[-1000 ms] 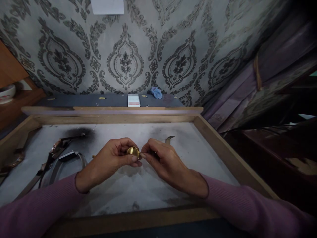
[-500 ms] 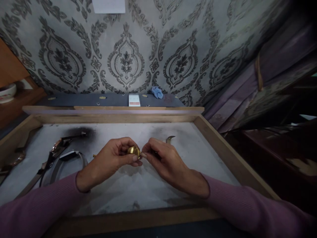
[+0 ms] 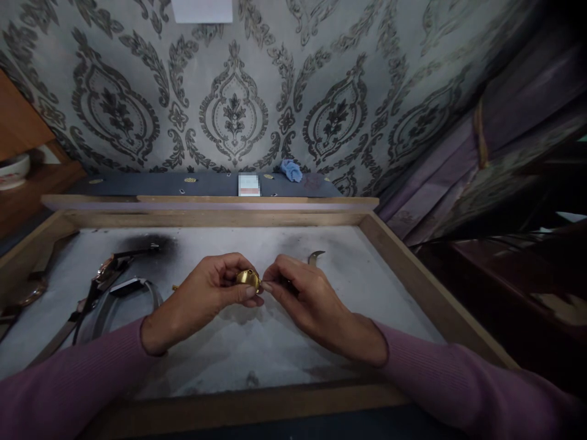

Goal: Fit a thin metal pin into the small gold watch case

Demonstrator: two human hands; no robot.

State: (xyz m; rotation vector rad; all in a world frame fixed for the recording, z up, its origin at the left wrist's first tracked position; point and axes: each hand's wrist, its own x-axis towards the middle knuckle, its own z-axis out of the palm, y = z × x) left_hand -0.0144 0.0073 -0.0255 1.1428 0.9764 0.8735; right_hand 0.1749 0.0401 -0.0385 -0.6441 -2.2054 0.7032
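Note:
My left hand [image 3: 220, 282] is closed around a gold watch case [image 3: 248, 279], its thumb along the lower side and the fingers behind. My right hand [image 3: 298, 286] is closed in a pinch, thumb and forefinger meeting at the right edge of the case. What sits between those fingertips is too small to make out. Just beyond the right hand lies a curved, pointed metal blade [image 3: 315, 257], its lower part hidden behind the knuckles. A small gold piece [image 3: 175, 287] shows beside the left hand.
Several strap watches [image 3: 106, 269] lie at the left in a shallow wooden-rimmed tray [image 3: 406, 293]; a grey-strapped one [image 3: 131, 287] is near my left forearm. Behind the rim are a blue crumpled cloth [image 3: 291, 170] and a small pale box [image 3: 249, 184]. A bowl [image 3: 13, 172] stands far left.
Almost nothing differs. Both hands keep their hold at the watch case, and the view has shifted very slightly.

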